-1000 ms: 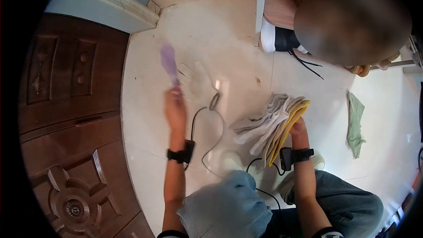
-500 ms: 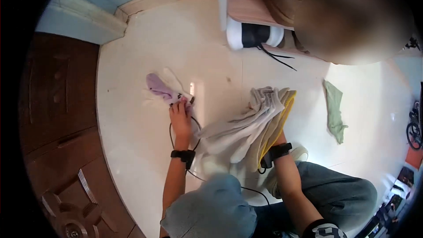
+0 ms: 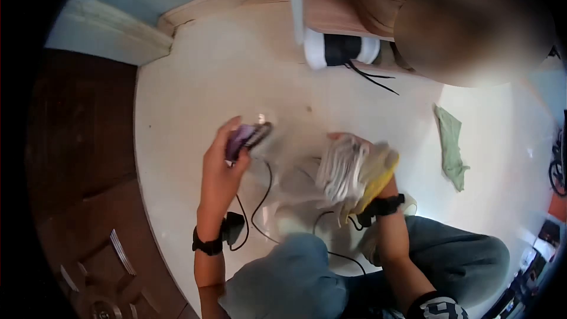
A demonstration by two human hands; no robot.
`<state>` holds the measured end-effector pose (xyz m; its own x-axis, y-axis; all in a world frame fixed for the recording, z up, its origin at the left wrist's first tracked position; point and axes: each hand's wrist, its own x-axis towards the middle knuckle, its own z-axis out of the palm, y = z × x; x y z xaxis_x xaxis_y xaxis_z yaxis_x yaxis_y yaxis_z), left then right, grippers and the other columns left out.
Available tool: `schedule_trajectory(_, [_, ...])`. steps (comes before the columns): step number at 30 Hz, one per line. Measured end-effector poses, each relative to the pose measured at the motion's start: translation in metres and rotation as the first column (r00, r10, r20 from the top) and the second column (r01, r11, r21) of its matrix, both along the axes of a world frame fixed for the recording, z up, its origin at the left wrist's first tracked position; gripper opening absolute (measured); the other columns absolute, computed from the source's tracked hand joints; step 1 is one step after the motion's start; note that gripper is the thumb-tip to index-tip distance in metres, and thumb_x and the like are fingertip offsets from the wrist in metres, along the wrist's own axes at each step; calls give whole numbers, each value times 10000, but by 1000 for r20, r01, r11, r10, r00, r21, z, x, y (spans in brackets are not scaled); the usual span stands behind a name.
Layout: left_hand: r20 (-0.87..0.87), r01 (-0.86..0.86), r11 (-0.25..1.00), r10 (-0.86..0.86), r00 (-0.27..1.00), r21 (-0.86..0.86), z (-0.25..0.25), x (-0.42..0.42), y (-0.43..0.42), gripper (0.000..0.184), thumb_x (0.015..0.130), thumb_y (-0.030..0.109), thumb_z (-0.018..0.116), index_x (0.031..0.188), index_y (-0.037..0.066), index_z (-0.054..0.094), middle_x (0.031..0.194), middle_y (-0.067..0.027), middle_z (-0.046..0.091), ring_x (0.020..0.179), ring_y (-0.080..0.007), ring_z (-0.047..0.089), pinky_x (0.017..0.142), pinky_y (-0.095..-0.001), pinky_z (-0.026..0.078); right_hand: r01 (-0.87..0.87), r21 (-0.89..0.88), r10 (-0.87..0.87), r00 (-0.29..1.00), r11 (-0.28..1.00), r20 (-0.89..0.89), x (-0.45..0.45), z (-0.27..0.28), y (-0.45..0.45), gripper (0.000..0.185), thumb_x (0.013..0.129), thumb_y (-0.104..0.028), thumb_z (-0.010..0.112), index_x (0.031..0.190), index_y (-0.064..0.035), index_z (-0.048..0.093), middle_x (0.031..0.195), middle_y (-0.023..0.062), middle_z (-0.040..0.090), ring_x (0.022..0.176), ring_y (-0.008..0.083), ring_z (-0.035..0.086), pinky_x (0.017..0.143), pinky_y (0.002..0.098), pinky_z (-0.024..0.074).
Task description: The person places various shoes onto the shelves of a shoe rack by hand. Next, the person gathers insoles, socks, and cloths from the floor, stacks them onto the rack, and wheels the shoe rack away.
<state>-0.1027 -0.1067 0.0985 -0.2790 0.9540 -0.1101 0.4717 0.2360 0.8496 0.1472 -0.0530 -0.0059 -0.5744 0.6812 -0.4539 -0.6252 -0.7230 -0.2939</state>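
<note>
My left hand (image 3: pixel 220 153) is raised above the floor, fingers and thumb closed round a bunched purple sock (image 3: pixel 237 140) with dark and light parts, blurred by motion. My right hand (image 3: pixel 390 186) holds a stack of pale grey-white socks (image 3: pixel 344 170) from beneath and the far side, its fingertips showing beyond the top. On the right side of that stack lies a beige piece with a yellow edge (image 3: pixel 381 178). A green sock (image 3: pixel 451 147) lies flat on the floor, to the right of my right hand.
A white and black shoe (image 3: pixel 341 48) with loose laces stands under a wooden shelf (image 3: pixel 348 15). A dark brown door (image 3: pixel 82 136) is at the left. Black cables (image 3: pixel 269 192) run between my wrists, over my knees (image 3: pixel 283 277). A blurred round patch covers the upper right.
My left hand has lifted the purple sock off the floor and gathered it up. The stack in my right hand, hanging long before, is now folded into a shorter bundle.
</note>
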Motion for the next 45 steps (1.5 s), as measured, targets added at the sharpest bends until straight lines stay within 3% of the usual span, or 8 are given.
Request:
schedule_trajectory(3, [137, 91, 995, -85, 987, -40, 25, 20, 8, 437, 684, -68, 473, 1098, 57, 404, 859, -55, 509, 759, -88, 469, 681, -194, 378, -333, 423, 350, 936, 843, 41, -19, 67, 15, 376, 781, -251, 445, 1036, 25, 441, 962, 146, 498, 869, 236, 479, 825, 302, 350])
schedule_trajectory(5, [223, 149, 987, -133, 966, -58, 31, 33, 10, 434, 682, -67, 476, 1093, 54, 411, 857, -48, 506, 760, -81, 461, 678, -190, 373, -501, 810, 422, 834, 306, 356, -13, 59, 26, 467, 661, -222, 619, 1026, 17, 453, 1063, 139, 454, 999, 246, 420, 851, 318, 306])
schedule_trajectory(15, [627, 376, 926, -316, 712, 40, 48, 52, 25, 436, 726, 57, 478, 1138, 23, 343, 1022, -94, 479, 944, -131, 448, 811, -252, 321, -262, 939, 91, 964, 224, 248, -12, 87, 37, 380, 632, -153, 618, 956, -8, 483, 1123, 198, 399, 1138, 284, 268, 926, 351, 189])
schedule_trajectory(20, [797, 348, 911, -373, 474, 220, 24, 40, 38, 866, 664, 463, 509, 1246, 9, 56, 1178, -94, 321, 1114, -187, 280, 934, -303, 132, -281, 784, 24, 946, 554, 323, -6, 87, 35, 390, 666, -145, 588, 1007, -15, 451, 1088, 134, 439, 1042, 205, 385, 866, 331, 296])
schedule_trajectory(26, [649, 205, 958, -286, 705, 199, -12, 68, 65, 778, 696, 287, 530, 1246, 32, 43, 1248, -103, 190, 1139, -207, 238, 935, -300, 183, -190, 666, -198, 865, 721, 461, -56, 111, 83, 467, 702, -169, 565, 1073, 31, 364, 977, 76, 497, 890, 143, 474, 753, 254, 389])
schedule_trajectory(29, [724, 114, 980, -198, 661, 164, -19, 68, 105, 620, 753, 247, 480, 1229, 32, 145, 1204, -97, 287, 1093, -190, 311, 890, -288, 273, -211, 810, -384, 797, 547, 466, -70, 101, 123, 432, 708, -183, 545, 1030, 49, 376, 971, 136, 499, 883, 200, 498, 729, 291, 406])
schedule_trajectory(34, [936, 140, 987, -126, 330, 84, -13, 63, 163, 447, 807, 282, 424, 1167, 45, 306, 1110, -56, 420, 990, -157, 421, 849, -282, 331, -814, 512, -921, -70, 275, 383, -99, 111, 180, 248, 689, -243, 468, 691, -13, 560, 742, 196, 519, 716, 293, 504, 613, 339, 407])
schedule_trajectory(45, [960, -120, 988, -64, 273, 100, -28, 63, 217, 393, 823, 359, 366, 1085, 67, 390, 1054, -50, 460, 975, -157, 434, 811, -289, 372, -963, 192, -839, -57, 190, 541, -127, 108, 217, 161, 659, -176, 468, 677, -61, 580, 712, 130, 566, 665, 246, 546, 550, 368, 403])
